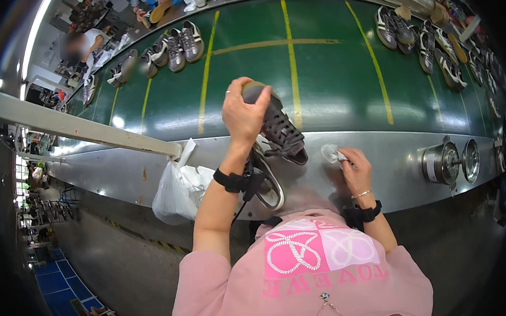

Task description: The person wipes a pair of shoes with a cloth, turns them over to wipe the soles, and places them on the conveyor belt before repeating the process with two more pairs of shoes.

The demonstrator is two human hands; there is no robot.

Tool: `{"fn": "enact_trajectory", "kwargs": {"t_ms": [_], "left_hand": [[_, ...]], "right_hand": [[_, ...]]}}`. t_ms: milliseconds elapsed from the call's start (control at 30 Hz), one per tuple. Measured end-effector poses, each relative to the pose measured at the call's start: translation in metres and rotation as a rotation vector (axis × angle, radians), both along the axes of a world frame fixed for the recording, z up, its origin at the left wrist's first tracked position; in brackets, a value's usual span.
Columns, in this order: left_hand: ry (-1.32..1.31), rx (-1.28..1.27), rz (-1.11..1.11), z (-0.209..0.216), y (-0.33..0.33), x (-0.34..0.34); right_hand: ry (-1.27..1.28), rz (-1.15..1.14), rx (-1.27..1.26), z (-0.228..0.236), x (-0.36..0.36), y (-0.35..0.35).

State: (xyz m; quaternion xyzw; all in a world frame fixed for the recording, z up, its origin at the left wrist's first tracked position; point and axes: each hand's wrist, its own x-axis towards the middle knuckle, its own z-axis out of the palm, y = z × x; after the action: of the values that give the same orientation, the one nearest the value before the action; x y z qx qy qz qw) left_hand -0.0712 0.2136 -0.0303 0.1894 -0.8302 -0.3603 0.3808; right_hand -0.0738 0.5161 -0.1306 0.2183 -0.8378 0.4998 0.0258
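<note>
My left hand (244, 113) grips a dark lace-up sneaker (281, 131) by its toe, thumb on one side and fingers on the other. The sneaker hangs tilted over the near edge of the green conveyor belt, its heel end toward me. Beneath my left forearm a second sneaker (272, 186) with a pale sole rests on the metal ledge, partly hidden by the arm. To the right, my right hand (356, 167) pinches a crumpled white cloth (333, 153) just above the ledge, apart from the sneaker.
The green belt (328, 81) with yellow lines carries several pairs of sneakers (185, 45) at far left and more sneakers (394, 27) at far right. On the metal ledge (394, 157) stands a steel pot (442, 164). A white plastic bag (178, 189) hangs beside a pale bar (93, 128).
</note>
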Motion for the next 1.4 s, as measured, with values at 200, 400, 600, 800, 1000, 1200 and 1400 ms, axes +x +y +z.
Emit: {"fn": "enact_trajectory", "kwargs": {"t_ms": [200,400,600,800,1000,1200,1400], "left_hand": [[-0.002,-0.023,0.019,-0.008,0.007,-0.012],[0.036,-0.071,-0.039,0.0,0.032,-0.015],[0.039,-0.069,-0.126,-0.001,0.058,-0.018],[0.065,-0.031,-0.08,-0.013,0.056,-0.025],[0.036,-0.157,-0.138,-0.007,0.09,-0.027],[0.105,-0.192,-0.163,-0.016,0.102,-0.027],[0.108,-0.228,-0.21,-0.013,0.116,-0.032]], "right_hand": [[0.226,0.259,0.026,0.007,-0.004,-0.032],[0.317,0.397,0.335,-0.036,0.002,-0.069],[0.247,0.483,0.538,-0.042,0.002,-0.058],[0.348,0.449,0.458,-0.029,-0.001,-0.054],[0.345,0.476,0.613,-0.049,-0.001,-0.043],[0.228,0.521,0.745,-0.039,0.004,-0.021],[0.246,0.478,0.596,-0.058,0.004,-0.021]]}}
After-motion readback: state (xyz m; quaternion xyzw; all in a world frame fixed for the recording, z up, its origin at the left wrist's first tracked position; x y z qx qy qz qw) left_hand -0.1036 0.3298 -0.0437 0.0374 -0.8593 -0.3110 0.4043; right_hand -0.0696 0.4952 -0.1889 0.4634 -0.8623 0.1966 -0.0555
